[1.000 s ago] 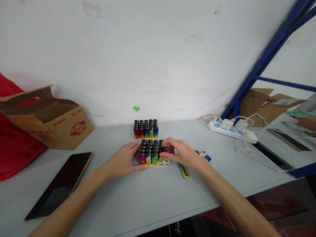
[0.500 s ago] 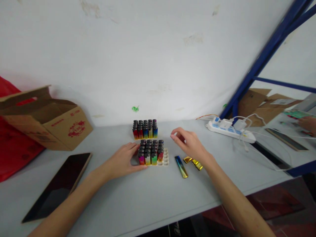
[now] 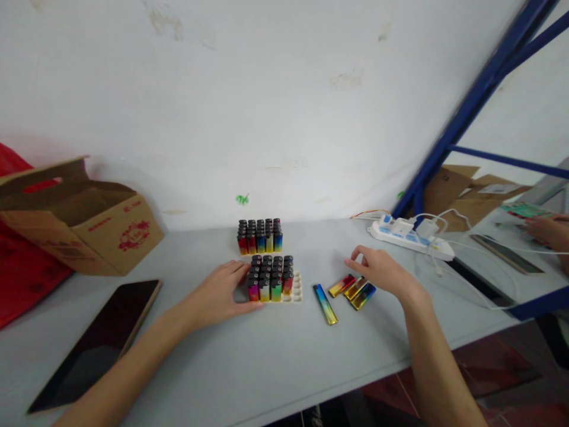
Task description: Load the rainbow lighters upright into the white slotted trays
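My left hand (image 3: 217, 295) rests against the left side of a pale tray (image 3: 297, 292), its thumb along the front edge and its fingers round the side. Rows of black-topped lighters (image 3: 265, 283) in shiny colours stand upright in it; pockets at the right end hold none. My right hand (image 3: 377, 268), fingers bent and apart, hovers at several loose shiny pieces, seemingly lighters: a red-gold one (image 3: 342, 286), a gold-brown one (image 3: 355, 289) and a blue-gold one (image 3: 363, 296). Another blue-gold piece (image 3: 325, 304) lies alone nearer the tray.
Behind the tray stands a second block of lighters (image 3: 260, 237). A tablet (image 3: 98, 344) and an open cardboard box (image 3: 120, 234) are at the left. To the right lie a power strip (image 3: 411, 237) with cables and a blue frame (image 3: 466, 112); another person's hand (image 3: 549, 231) shows beyond.
My right hand has moved right, away from the tray to the loose pieces, which now show more fully. My left hand stays at the tray. The view has shifted slightly.
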A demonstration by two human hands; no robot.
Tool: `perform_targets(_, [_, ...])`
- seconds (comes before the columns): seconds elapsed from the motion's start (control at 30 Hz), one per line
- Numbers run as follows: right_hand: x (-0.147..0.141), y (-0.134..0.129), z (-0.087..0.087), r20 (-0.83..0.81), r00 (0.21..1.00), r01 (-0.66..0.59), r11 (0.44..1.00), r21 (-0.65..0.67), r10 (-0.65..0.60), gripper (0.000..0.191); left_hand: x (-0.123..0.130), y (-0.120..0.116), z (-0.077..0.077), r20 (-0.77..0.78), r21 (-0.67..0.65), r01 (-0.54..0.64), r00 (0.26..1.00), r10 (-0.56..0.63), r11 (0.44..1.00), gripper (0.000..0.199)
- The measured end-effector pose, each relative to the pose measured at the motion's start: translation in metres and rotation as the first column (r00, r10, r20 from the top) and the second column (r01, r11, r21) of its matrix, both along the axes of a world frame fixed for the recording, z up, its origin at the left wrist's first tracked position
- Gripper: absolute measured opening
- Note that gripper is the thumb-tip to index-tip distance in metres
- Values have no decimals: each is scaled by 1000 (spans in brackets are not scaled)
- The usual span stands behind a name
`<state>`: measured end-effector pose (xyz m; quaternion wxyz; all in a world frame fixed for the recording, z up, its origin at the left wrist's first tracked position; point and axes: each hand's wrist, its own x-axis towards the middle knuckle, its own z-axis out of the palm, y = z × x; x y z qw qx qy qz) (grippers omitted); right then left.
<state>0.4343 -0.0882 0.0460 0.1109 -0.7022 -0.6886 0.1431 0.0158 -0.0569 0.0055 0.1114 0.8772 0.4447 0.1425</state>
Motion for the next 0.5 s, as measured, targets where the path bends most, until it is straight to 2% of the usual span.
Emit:
perform_targets(0.1, [7,-17,-2,38,999,35,999,6,-35,28,0,0,0,-6,-1,1,1000,-1,1000,75])
perform_targets(0.2, [11,-33,-1,111,993,49,999,19,-51,35,1,0,-1,13,9,11,1000,-11,1000,75])
perform_targets(0.27, [12,-45,-1,103,994,41,999,18,-43,42,2,0,-2,22,11,10,1000,-10,1000,75])
perform_targets(0.4, [8,-65,-14,54,997,55,998,6,-56,69,3,0,-1,11,3,13,1000,-13,1000,77])
perform_targets(0.5, [9,-71,-27,-8,997,71,997,17,-71,74,2,0,0,14,6,27,1000,-27,1000,74])
